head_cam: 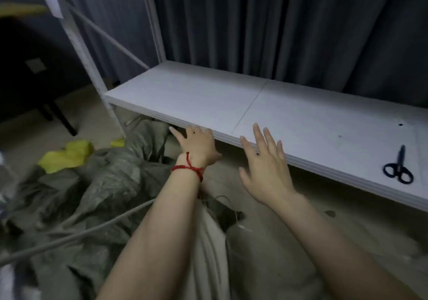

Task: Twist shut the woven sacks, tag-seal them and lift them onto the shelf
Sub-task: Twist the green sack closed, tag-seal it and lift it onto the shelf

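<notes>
Wide-spread fingers (pixel 257 132) on both hands, holding nothing; left hand (pixel 196 145) at the front edge of the shelf (pixel 208 95), right hand (pixel 264 167) just beside it over the same edge. Below and to the left, woven sacks (pixel 111 183) slumped on the floor (pixel 27 142), nearer the left hand, none on the shelf yet. Likely calls for reaching back down-left.
</notes>
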